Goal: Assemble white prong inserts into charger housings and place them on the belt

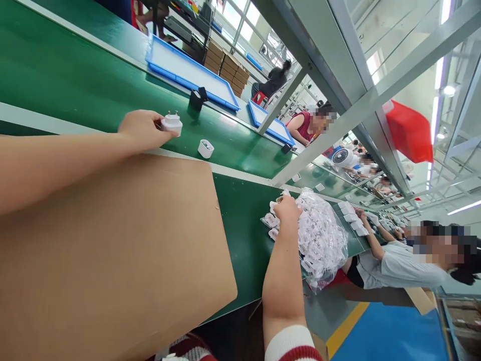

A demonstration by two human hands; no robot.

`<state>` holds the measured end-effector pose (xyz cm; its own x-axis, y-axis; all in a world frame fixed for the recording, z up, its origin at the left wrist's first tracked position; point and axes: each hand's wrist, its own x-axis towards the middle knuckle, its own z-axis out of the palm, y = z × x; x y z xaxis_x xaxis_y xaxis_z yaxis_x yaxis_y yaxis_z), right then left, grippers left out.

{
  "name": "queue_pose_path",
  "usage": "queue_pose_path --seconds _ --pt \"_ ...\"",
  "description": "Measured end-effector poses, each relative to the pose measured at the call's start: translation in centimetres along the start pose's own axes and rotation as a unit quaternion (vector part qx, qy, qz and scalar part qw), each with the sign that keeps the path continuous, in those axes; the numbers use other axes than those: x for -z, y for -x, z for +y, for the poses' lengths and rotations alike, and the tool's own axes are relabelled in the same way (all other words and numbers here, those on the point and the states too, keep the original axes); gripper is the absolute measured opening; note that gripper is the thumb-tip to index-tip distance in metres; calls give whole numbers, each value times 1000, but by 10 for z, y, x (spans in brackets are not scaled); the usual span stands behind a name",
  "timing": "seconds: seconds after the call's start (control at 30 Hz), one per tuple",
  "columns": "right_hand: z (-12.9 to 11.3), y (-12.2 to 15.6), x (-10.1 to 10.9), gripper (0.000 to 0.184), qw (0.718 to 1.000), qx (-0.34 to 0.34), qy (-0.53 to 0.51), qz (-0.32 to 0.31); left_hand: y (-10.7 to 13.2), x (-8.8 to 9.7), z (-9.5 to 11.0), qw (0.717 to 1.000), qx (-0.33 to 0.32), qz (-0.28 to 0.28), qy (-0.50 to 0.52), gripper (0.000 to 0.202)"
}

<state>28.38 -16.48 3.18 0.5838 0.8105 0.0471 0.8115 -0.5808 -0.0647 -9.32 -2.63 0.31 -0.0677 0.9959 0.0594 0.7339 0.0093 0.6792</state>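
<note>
Over the near edge of the green belt [75, 75]: left hand [142, 129] pinches a white plug adapter [172, 123] by its fingertips, a narrow grip closed on the near end of the body.
- Adapter: two metal pins point up, away from the belt. Body lies roughly level, long axis running from the hand toward frame right. Any print on it is too small to read.
- Just beside it, resting on the belt: one small white shell [206, 148], open side up.
- Further across the belt: a black part [197, 98], and past it a blue tray [188, 70]; its contents can't be made out.
- Right hand [287, 210] is reached into the mouth of a clear plastic bag [326, 250] on the belt. The bag is packed with white parts [315, 225]. Fingers are buried among them; cannot tell whether they grip one.
- Between the two arms: a flat cardboard sheet [112, 250], lying over the belt's near side.
- Stacked cardboard boxes [225, 65] behind the tray; labels unreadable.
</note>
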Motion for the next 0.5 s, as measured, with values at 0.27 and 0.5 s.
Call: queue_pose_path --seconds 0.27,0.5 --pt "-18 4 -10 21 972 82 -203 82 -2 -17 6 985 -51 156 -42 88" --pt "-47 15 -28 20 779 62 -602 -163 -23 -42 23 970 -202 -99 -90 56"
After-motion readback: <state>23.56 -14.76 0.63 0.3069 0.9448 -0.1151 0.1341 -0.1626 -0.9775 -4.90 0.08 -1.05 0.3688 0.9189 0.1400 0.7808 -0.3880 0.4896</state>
